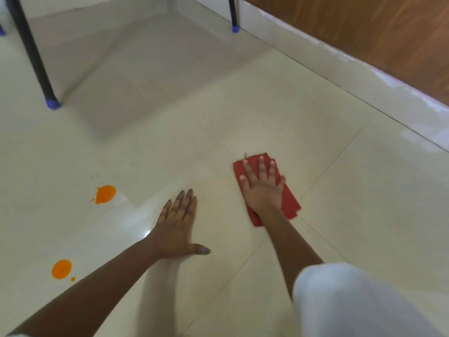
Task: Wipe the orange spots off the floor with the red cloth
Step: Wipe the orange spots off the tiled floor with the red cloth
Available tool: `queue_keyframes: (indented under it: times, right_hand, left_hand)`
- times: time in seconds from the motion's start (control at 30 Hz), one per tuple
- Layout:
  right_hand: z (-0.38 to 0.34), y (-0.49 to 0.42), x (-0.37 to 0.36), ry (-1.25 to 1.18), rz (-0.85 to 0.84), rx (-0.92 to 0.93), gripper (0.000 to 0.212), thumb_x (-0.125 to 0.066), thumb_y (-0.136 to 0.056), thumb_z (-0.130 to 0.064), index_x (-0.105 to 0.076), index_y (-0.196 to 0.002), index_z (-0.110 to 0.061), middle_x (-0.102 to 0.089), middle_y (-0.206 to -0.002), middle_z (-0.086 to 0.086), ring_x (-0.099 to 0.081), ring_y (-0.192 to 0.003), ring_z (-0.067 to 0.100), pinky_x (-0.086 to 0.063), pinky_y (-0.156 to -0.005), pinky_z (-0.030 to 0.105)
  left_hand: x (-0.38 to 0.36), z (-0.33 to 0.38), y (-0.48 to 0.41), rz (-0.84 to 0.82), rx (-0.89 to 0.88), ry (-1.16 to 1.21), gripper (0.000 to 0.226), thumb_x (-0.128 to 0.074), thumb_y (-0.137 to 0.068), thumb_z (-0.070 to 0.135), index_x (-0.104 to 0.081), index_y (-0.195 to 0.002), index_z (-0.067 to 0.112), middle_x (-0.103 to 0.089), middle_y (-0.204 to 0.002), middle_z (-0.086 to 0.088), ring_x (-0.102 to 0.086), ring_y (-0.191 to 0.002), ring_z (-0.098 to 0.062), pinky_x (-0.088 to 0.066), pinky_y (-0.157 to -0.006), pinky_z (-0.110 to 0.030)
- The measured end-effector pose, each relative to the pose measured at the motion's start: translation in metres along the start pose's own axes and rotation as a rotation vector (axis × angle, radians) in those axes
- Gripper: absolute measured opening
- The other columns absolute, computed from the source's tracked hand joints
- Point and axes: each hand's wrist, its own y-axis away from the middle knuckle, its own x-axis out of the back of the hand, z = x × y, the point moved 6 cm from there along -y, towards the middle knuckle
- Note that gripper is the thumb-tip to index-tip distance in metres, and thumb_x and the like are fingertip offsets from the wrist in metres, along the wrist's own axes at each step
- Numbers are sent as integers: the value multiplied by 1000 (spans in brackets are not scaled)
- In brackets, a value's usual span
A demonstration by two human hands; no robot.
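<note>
A folded red cloth [290,205] lies flat on the pale tiled floor [340,190], right of centre. My right hand [261,186] presses down on it with fingers spread, palm covering its middle. My left hand [176,224] rests flat on the bare floor to the left of the cloth, fingers together, holding nothing. Two orange spots sit far to the left: one [105,194] with small splashes beside it, another [61,269] nearer to me with a small drop at its right. Both spots are well apart from the cloth.
Two black table legs with blue feet stand at the back: one at the left [52,103], one further off [234,29]. A wooden panel [376,37] above a pale skirting runs along the right. My white-clad knee [352,300] fills the lower right.
</note>
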Motion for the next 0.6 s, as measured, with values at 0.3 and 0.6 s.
queue_keyframes:
  times: [0.3,0.6]
  right_hand:
    - [-48,23,-8,222,-303,528,52,-13,-96,-56,9,-143,-49,25,-155,-6,26,-141,23,12,-110,57]
    - [-16,-28,-8,156,-55,270,58,-8,-91,-57,6,-146,-43,16,-158,1,22,-142,25,8,-112,55]
  left_hand:
    - [35,29,15,-73,232,-34,128,-67,-65,66,16,-146,10,23,-156,-5,19,-143,-27,6,-116,-47]
    - [23,-2,-21,77,323,198,138,-48,-52,89,29,-140,15,42,-144,0,39,-133,-23,23,-108,-49]
